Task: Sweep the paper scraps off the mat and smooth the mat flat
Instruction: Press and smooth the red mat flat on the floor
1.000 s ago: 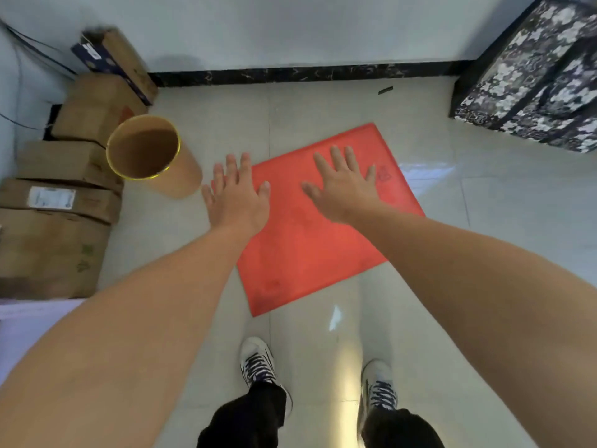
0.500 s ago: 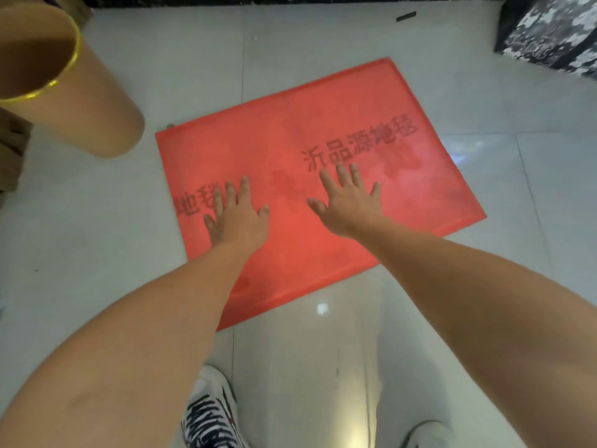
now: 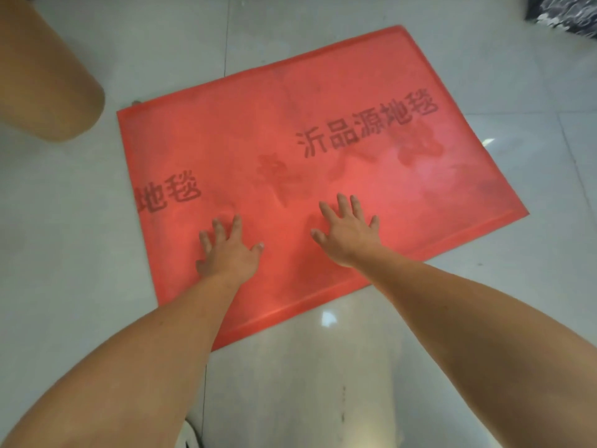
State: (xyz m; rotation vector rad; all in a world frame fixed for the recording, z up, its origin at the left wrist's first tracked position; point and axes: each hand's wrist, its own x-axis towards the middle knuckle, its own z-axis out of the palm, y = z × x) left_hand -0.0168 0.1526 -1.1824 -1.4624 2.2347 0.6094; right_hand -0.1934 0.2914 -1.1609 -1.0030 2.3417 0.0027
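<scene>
A red mat [image 3: 323, 92] with dark printed characters lies on the pale tiled floor, turned at an angle. My left hand [image 3: 229, 253] rests palm down on the near left part of the mat, fingers spread. My right hand [image 3: 347, 232] lies palm down beside it, a little farther in, fingers also spread. Neither hand holds anything. I see no paper scraps on the mat. Faint darker smudges mark the mat's middle and right side.
A tan cylindrical bin [image 3: 48, 76] stands at the upper left, close to the mat's far left corner. A dark patterned piece of furniture [image 3: 568, 11] shows at the top right corner. The toe of a white shoe [image 3: 190, 438] peeks in at the bottom edge.
The view has dropped closer to the mat, which now fills the frame. Both hands went from hovering over the mat to lying flat near its front edge.
</scene>
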